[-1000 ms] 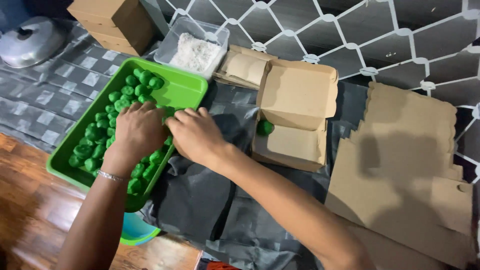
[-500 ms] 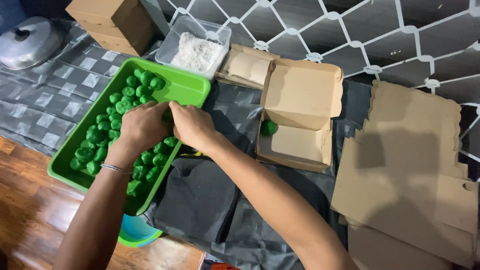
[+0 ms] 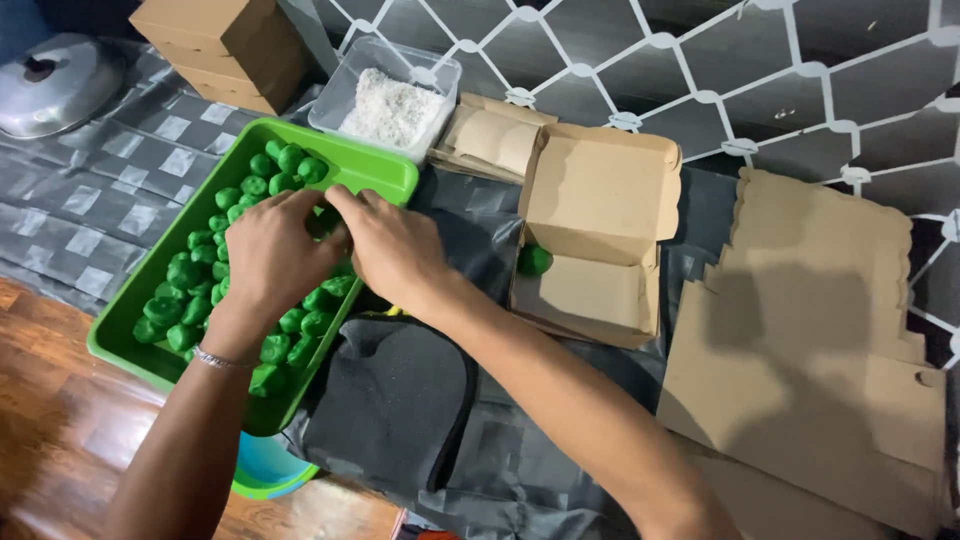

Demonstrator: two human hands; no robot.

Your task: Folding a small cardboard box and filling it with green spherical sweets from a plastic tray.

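- Surface: a table under a grey checked cloth (image 3: pixel 90 215), a dark diamond-patterned wall behind, wood floor at the near edge.
- Landmark: a green tray (image 3: pixel 385 172), long and shallow, filled with small green balls (image 3: pixel 190 300).
- Left hand (image 3: pixel 270 255): over the middle of the tray, fingers curled down among the balls; whether it has one pinched cannot be told, since the fingertips are hidden. A thin bracelet sits at the wrist.
- Right hand (image 3: pixel 395 250): at the tray's right rim, fingertips meeting the left hand's at the same cluster; its grip is equally hidden.
- Right of the tray: an open cardboard box (image 3: pixel 600 200), lid back, one green ball (image 3: pixel 534 261) at its left edge.
- Behind the tray: a clear tub of white shreds (image 3: pixel 390 105); stacked brown boxes (image 3: pixel 220 45); a metal lid (image 3: pixel 55 85) far left.
- Far right of the tray: flat unfolded cardboard (image 3: pixel 820 330).
- Handling note: the balls look soft, so a light pinch from the sides, one at a time, would likely keep them round; lifting clear of the neighbours should avoid sticking or dents.
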